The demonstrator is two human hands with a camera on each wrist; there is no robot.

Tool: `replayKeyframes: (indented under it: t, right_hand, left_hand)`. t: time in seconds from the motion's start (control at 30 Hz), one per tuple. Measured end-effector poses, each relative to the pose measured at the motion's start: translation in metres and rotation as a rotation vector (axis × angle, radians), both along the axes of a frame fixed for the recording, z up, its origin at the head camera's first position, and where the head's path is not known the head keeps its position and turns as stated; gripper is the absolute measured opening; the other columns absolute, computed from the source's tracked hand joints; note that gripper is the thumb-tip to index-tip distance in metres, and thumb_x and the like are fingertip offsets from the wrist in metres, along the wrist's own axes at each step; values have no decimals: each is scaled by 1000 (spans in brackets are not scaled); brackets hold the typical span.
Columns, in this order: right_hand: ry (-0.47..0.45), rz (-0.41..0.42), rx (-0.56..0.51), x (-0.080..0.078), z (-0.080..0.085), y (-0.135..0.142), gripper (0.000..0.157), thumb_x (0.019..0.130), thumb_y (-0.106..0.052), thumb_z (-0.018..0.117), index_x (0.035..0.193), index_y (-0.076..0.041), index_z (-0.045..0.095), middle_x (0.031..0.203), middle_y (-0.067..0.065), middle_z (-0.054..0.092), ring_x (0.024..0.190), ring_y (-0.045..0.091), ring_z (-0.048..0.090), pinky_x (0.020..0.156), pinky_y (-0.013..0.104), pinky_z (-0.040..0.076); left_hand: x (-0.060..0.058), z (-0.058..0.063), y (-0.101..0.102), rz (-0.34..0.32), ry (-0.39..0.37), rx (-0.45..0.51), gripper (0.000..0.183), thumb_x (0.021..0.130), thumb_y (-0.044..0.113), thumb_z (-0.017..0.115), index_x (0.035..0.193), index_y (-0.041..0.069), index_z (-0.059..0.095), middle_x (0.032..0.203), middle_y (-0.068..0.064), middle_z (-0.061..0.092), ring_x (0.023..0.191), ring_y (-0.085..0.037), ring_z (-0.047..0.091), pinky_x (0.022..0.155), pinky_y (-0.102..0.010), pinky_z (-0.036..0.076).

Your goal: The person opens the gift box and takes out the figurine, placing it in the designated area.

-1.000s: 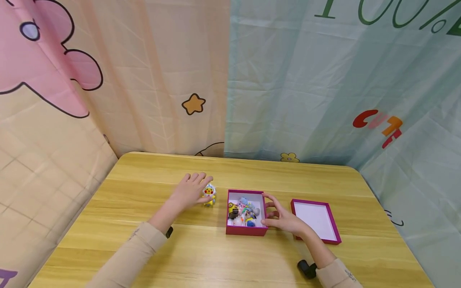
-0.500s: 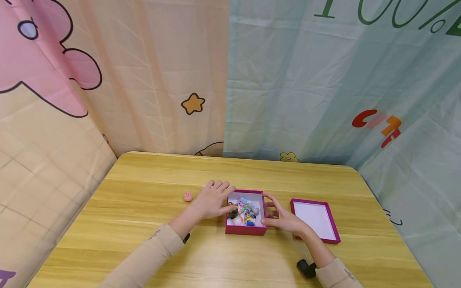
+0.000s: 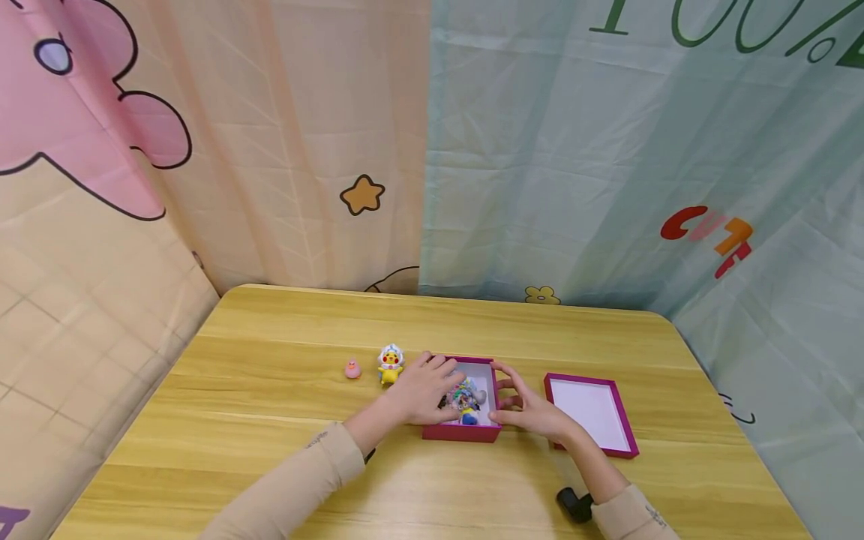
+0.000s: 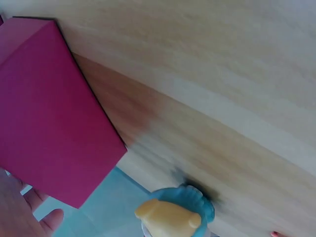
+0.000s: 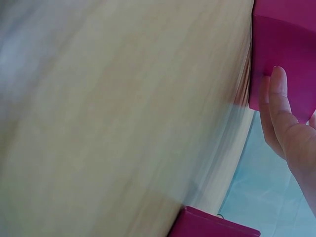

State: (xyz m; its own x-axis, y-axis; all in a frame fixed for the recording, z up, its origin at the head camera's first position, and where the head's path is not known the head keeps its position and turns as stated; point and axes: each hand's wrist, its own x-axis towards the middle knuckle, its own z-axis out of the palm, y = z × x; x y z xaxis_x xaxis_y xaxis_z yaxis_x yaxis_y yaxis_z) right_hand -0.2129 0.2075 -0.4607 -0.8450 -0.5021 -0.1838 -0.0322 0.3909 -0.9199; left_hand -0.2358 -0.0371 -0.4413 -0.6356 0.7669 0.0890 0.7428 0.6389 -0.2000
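Observation:
A magenta box [image 3: 459, 433] with white inside holds several small toy figures [image 3: 466, 397]. My left hand [image 3: 424, 390] reaches over the box's left side, fingers spread above the toys and covering part of them. My right hand [image 3: 529, 409] touches the box's right wall, with fairly straight fingers [image 5: 279, 94] against it in the right wrist view. Left of the box stands a yellow Pikachu figure [image 3: 391, 365] in a blue-and-white hood; its head [image 4: 173, 217] shows from above in the left wrist view. Beside it is a small pink rubber duck [image 3: 352, 368].
The magenta box lid [image 3: 592, 415] lies with its white inside up, right of the box. All stand on a wooden table [image 3: 283, 330], with printed curtains [image 3: 540, 150] behind it. A black device [image 3: 574, 505] is at the right wrist.
My left hand has moved from beside the Pikachu figure rightward to over the box, uncovering the figure and the duck. My right hand stays at the box's right side.

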Motion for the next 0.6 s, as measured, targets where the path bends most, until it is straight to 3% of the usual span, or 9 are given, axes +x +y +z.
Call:
replayKeyframes:
  t: [0.17,0.6]
  right_hand:
    - [3,6,-2,0,-1,0,80,85,-19,64,145,-23,11,134,22,31,109,33,47,87,44,45]
    - [8,8,-14,0,-1,1,80,85,-18,65,145,-22,11,133,24,31,107,33,47,85,43,45]
  left_hand:
    - [-2,-3,7,-21,17,-55,64,81,67,44,128,25,51,127,2,49,114,-16,42,97,-34,32]
    - [-4,-3,23,31,-83,-224,68,79,69,44,134,29,45,138,4,43,126,-16,37,105,-36,27]
